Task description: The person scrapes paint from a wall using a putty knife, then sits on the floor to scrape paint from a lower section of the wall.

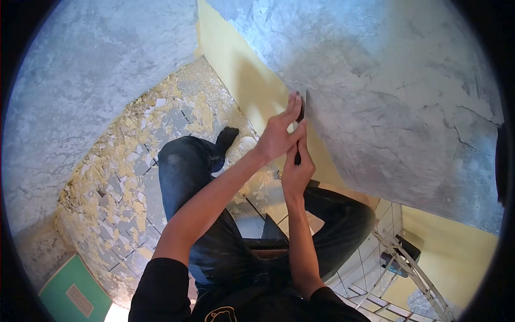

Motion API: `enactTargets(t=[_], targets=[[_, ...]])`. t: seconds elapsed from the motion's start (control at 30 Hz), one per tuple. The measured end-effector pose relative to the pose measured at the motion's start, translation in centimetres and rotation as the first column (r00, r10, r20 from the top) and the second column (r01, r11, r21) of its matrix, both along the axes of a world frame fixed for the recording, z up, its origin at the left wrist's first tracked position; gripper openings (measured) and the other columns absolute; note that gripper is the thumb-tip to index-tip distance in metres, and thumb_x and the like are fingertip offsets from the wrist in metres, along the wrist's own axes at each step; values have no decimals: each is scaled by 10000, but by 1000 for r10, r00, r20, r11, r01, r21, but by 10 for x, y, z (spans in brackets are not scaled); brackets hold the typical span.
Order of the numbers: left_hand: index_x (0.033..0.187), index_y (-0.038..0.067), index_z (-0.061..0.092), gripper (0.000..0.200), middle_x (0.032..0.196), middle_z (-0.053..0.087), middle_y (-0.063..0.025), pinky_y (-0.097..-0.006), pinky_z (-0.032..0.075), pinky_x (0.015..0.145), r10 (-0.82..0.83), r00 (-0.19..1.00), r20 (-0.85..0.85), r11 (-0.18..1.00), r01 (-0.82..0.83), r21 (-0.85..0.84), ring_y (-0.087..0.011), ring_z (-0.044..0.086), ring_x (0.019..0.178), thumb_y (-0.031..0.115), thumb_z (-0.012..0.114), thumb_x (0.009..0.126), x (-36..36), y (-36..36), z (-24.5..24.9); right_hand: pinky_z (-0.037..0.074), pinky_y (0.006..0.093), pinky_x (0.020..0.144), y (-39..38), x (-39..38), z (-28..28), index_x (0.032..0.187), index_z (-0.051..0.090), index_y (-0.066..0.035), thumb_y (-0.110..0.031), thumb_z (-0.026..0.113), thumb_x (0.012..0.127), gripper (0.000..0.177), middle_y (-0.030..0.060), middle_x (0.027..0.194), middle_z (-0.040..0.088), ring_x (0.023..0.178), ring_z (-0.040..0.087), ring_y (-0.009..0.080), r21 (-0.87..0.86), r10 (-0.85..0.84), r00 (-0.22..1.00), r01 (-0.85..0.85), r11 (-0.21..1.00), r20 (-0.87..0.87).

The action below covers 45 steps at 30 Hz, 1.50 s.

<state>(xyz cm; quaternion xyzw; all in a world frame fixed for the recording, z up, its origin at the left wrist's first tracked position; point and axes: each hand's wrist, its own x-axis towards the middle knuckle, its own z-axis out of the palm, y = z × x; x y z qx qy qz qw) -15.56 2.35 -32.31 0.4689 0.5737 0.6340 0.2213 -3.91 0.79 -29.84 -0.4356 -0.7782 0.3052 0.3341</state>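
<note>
On my feed, a grey wall [386,102] rises beside a flake-strewn floor [123,198]. My left hand [278,136] lays fingers against a scraper [301,112] at the wall, grip unclear; my right hand [298,174] clamps fingers round its handle.

the head camera looks forward and down on nearby hands [276,139].
</note>
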Motion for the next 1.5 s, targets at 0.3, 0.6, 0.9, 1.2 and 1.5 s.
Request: enactTargets(t=[0.3, 0.6, 0.9, 1.2, 1.5], targets=[[1503, -33, 269, 659, 1556, 229, -312, -426, 391, 1104, 6, 993, -114, 999, -10, -34, -436, 270, 1425, 176, 587, 965, -4, 4, -5, 491, 349, 932, 13, -8, -11, 1332, 561, 52, -2, 567, 957, 379, 213, 1248, 654, 1137, 653, 300, 87, -30, 998, 34, 996, -51], [1544, -9, 163, 657, 1559, 230, -314, -435, 370, 1106, 36, 979, -201, 999, -41, -23, -451, 307, 1411, 196, 502, 1020, -3, 7, -2, 461, 320, 975, 14, -8, -9, 1351, 538, 56, -10, 544, 966, 391, 201, 1303, 632, 1202, 617, 244, -4, -27, 999, 27, 1000, -30], [1515, -55, 178, 629, 1555, 181, -342, -466, 364, 1118, 2, 988, -152, 999, -10, -53, -484, 240, 1424, 175, 483, 1016, -7, 6, 3, 458, 325, 977, 19, -15, -8, 1362, 532, 45, -9, 540, 965, 401, 205, 1306, 628, 1200, 618, 248, 11, -2, 999, 2, 1000, -39], [1505, -79, 179, 620, 1541, 204, -358, -473, 351, 1124, -23, 976, -214, 999, 15, -38, -498, 238, 1418, 158, 476, 1015, -7, 7, 4, 450, 316, 988, 18, -18, -2, 1359, 531, 46, -18, 546, 965, 400, 204, 1312, 623, 1213, 608, 239, 35, -10, 1000, 11, 999, -26], [1521, -59, 170, 618, 1534, 241, -351, -441, 308, 1145, 17, 988, -155, 1000, -18, -8, -476, 227, 1433, 159, 470, 1026, -8, 11, 5, 486, 357, 943, 22, -20, -3, 1351, 538, 54, -8, 568, 949, 407, 240, 1247, 644, 1144, 647, 322, 112, 9, 1000, -9, 994, 5]])
